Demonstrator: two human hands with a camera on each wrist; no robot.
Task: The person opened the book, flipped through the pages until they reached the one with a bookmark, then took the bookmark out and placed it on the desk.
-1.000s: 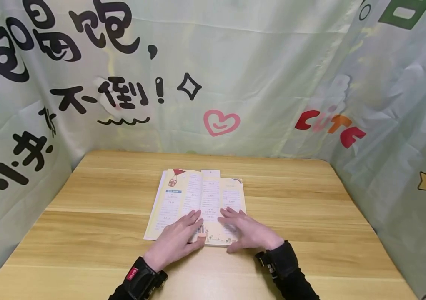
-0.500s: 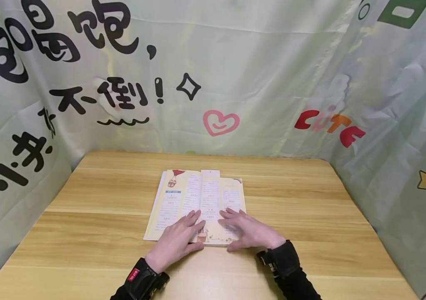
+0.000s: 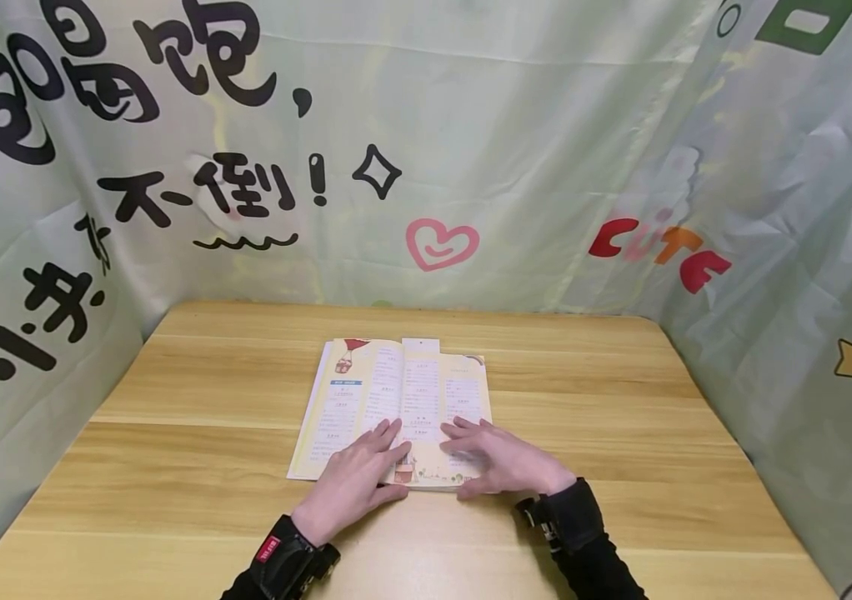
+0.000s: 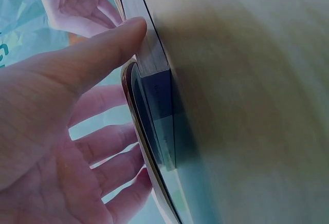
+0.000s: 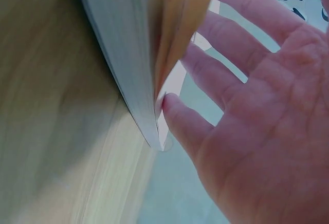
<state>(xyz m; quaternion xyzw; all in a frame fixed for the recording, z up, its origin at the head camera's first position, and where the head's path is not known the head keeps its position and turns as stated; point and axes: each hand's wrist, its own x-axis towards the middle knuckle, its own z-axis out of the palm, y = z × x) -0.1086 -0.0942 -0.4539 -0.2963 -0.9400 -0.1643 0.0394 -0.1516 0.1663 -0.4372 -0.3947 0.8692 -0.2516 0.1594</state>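
An open book [image 3: 422, 392] with cream and lilac printed pages lies flat on the table. A pale narrow strip [image 3: 422, 344] sticks up past the top edge of its right page. My left hand [image 3: 354, 479] rests with spread fingers on the lower part of the book near the fold. In the left wrist view its thumb [image 4: 134, 31] touches the bottom edge of the page block [image 4: 146, 44]. On the right page lie the fingers of my right hand [image 3: 508, 462], fairly straight. The right wrist view shows them against the upper leaves [image 5: 177, 34], which bow up slightly.
The wooden table [image 3: 621, 433] spreads around the book on all sides. Behind and beside it hangs a pale green cloth [image 3: 531, 167] printed with black characters, a pink heart and a star. Black bands [image 3: 287, 558] with cameras sit on both wrists.
Since a second ago the left fingers have shifted a little at the book's lower fold. My right hand has slid very slightly to the right. The book stays where it was.
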